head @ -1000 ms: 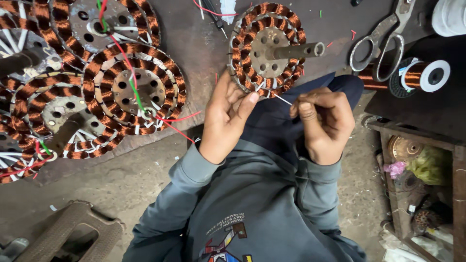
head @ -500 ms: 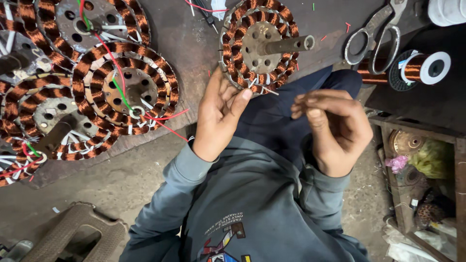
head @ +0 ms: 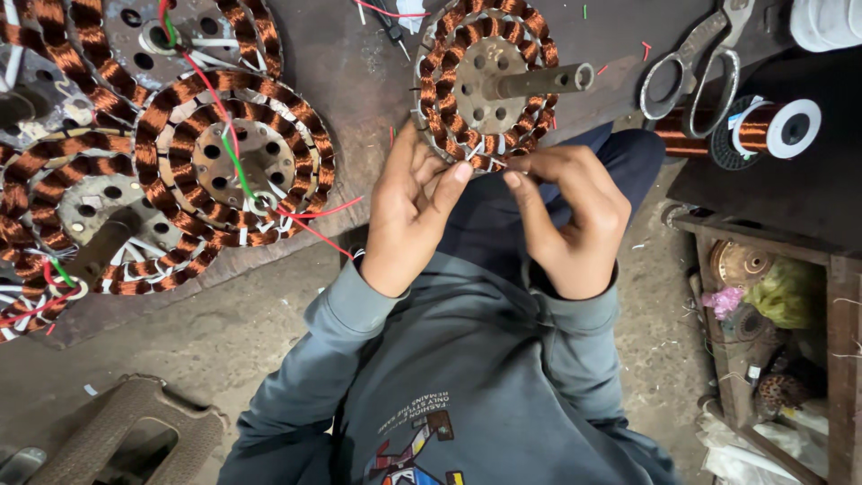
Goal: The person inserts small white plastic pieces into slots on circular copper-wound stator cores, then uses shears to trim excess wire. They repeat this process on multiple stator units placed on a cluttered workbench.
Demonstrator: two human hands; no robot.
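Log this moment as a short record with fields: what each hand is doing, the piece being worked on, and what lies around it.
left hand: fingers on the near rim of the wound stator
right hand: fingertips pinched at the same rim, beside the left
wound stator: round, copper coils in a ring, metal shaft pointing right
other stators: several to the left, with red and green leads
scissors: lying right of the stator
wire spool: copper, on its side near the scissors
stool: lower left, on the floor

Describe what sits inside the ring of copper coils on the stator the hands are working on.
Inside the stator is a grey metal plate with round holes, and a shaft juts from its centre. The left hand and right hand cover the ring's near edge, hiding the wire ends there.
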